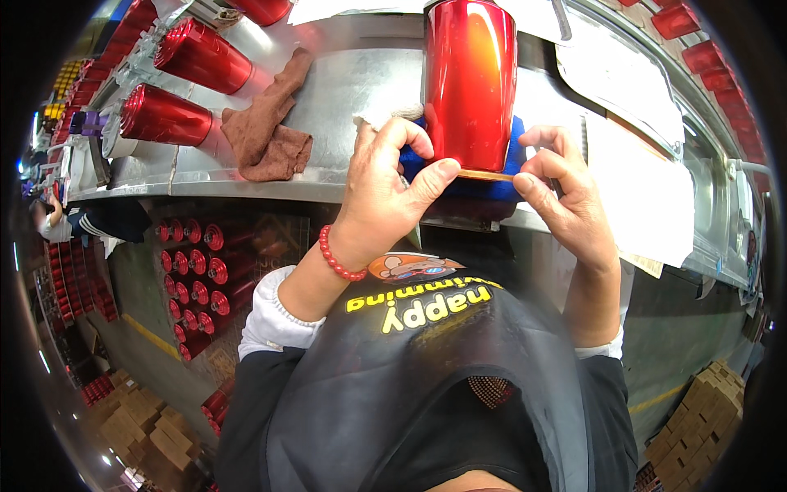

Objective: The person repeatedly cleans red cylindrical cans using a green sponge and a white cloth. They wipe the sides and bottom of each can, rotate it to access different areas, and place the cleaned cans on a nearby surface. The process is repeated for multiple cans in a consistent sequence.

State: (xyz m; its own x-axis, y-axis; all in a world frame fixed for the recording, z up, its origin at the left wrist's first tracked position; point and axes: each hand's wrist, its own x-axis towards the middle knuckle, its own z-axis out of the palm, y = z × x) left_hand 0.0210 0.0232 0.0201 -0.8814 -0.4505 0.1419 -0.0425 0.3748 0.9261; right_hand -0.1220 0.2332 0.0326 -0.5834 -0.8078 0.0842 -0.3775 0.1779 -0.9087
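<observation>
A glossy red metal cylinder (472, 86) lies over a blue cloth (518, 132) near the edge of the metal workbench (363, 74). At its near end runs a narrow gold-brown strip (486, 176). My left hand (393, 178) is at the cylinder's lower left, its thumb and forefinger tips at the near end by the strip. My right hand (562, 190) has its thumb and forefinger at the strip's right end, the other fingers curled. A pale worn glove or cloth (390, 115) shows behind my left hand.
A brown cloth (270, 123) and more red cylinders (166, 115) lie on the bench at the left. White paper sheets (652, 209) and a clear-lidded tray (621, 80) are at the right. Racked red parts (197, 261) stand below left; a co-worker (92, 218) is farther left.
</observation>
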